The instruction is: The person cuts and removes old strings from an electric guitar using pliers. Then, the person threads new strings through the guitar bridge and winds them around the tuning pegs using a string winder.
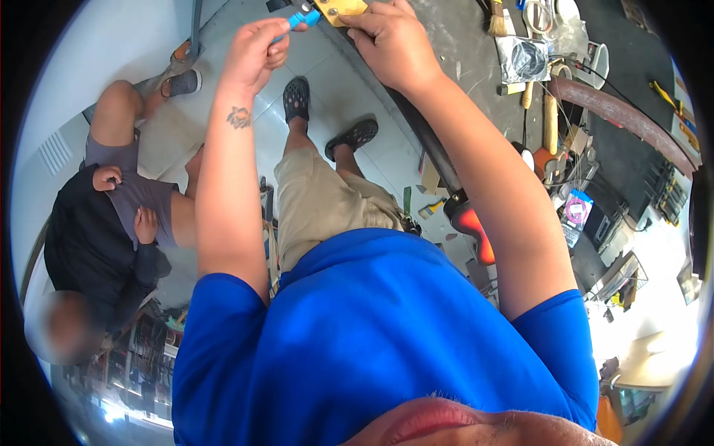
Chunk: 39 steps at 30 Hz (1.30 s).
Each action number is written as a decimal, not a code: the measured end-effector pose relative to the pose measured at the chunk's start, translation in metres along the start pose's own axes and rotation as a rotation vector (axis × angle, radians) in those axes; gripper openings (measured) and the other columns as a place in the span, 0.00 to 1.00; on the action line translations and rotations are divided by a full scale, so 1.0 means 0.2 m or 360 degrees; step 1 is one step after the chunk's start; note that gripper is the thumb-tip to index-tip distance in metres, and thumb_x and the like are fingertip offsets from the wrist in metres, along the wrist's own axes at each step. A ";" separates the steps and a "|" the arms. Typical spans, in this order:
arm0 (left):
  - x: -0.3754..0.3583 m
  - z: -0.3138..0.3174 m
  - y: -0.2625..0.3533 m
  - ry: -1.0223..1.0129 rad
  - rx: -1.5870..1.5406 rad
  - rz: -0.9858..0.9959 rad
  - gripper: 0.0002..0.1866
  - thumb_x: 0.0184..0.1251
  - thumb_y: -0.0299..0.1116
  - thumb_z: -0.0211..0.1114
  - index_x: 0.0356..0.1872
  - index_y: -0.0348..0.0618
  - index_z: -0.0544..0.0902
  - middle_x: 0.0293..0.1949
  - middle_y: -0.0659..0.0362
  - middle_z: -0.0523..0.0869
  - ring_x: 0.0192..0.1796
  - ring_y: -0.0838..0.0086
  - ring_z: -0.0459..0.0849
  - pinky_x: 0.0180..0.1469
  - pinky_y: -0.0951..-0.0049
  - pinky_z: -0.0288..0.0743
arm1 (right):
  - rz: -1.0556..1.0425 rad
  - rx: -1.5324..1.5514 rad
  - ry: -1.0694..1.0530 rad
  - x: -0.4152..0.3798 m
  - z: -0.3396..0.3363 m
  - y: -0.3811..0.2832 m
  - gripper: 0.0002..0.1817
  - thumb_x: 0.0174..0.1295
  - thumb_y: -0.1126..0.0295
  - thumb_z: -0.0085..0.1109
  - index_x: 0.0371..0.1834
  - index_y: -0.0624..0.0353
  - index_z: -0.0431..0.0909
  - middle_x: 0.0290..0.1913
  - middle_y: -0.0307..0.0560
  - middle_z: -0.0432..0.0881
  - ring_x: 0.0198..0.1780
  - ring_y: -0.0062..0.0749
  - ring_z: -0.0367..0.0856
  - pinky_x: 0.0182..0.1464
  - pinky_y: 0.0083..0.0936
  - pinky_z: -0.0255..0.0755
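At the top of the view, my left hand (256, 53) is closed around a small tool with a bright blue handle (303, 19). Its tip reaches the left end of a yellow plate with holes (338, 10), and what kind of tool it is cannot be made out. My right hand (393, 46) is closed at the plate's right side, with fingertips pressed on it near the edge of a dark workbench (454, 44). Part of the plate is cut off by the top of the frame.
On the bench lie a paintbrush (497, 18), a plastic-bagged part (525, 59), wooden handles (550, 126) and a curved brown bar (625, 111). A red and black object (473, 227) hangs by the bench edge. Another person (104, 215) sits at left.
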<state>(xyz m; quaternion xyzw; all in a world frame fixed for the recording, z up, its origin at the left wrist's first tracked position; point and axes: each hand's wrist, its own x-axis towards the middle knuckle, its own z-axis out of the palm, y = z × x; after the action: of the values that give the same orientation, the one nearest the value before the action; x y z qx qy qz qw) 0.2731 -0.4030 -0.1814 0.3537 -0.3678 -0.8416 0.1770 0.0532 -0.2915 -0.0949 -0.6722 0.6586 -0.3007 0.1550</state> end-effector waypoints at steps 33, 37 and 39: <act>-0.11 -0.05 0.02 0.0032 0.0300 -0.0008 0.19 0.75 0.36 0.66 0.60 0.36 0.87 0.23 0.74 0.68 0.23 0.90 0.61 0.25 0.83 0.50 | -0.0082 0.0007 -0.0276 0.04 -0.05 0.04 0.14 0.54 0.78 0.66 0.45 0.61 0.86 0.36 0.55 0.81 0.42 0.56 0.77 0.46 0.44 0.73; -0.07 0.00 0.01 0.0199 0.0956 0.0235 0.17 0.71 0.37 0.69 0.54 0.38 0.91 0.23 0.73 0.74 0.26 0.91 0.67 0.27 0.81 0.56 | -0.0108 0.0021 -0.0229 0.04 -0.05 0.05 0.13 0.53 0.78 0.66 0.43 0.61 0.86 0.36 0.56 0.81 0.42 0.55 0.77 0.46 0.44 0.73; -0.06 0.00 -0.04 0.0208 0.1097 0.0350 0.16 0.71 0.37 0.70 0.53 0.39 0.92 0.24 0.73 0.76 0.27 0.91 0.68 0.29 0.81 0.57 | -0.0129 0.0035 -0.0196 0.05 -0.05 0.05 0.12 0.53 0.78 0.66 0.42 0.61 0.86 0.36 0.55 0.81 0.42 0.55 0.77 0.47 0.44 0.73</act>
<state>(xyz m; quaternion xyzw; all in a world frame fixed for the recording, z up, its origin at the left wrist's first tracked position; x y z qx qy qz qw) 0.2811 -0.3904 -0.1807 0.4039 -0.6535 -0.6199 0.1600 0.0393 -0.2992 -0.0906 -0.7137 0.6167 -0.2721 0.1903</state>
